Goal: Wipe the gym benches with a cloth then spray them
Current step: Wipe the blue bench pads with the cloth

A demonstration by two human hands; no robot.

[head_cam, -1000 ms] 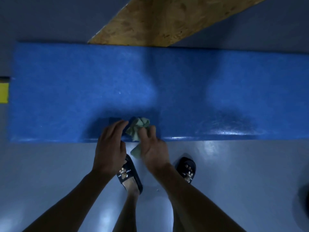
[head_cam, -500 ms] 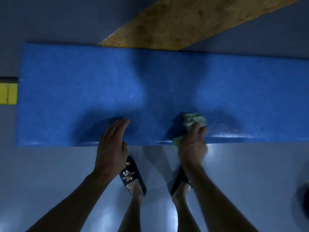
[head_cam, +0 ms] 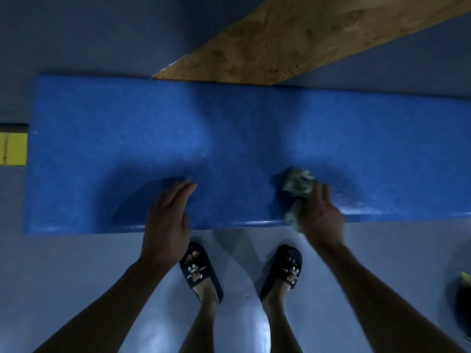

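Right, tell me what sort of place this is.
Probably a gym or training room: a long blue padded bench on a smooth grey floor, and a plywood board behind it.

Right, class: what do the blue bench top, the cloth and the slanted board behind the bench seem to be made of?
Bench top: probably vinyl-covered padding; finely grained, with a glossy, rounded near edge.
Cloth: soft greenish fabric, crumpled in folds under the right hand.
Board: looks like bare chipboard; mottled brown flakes, matt.

The long blue bench [head_cam: 229,138] lies flat across the floor; a crumpled pale-green cloth [head_cam: 298,186] sits on its near edge — bunched, one end trailing over.
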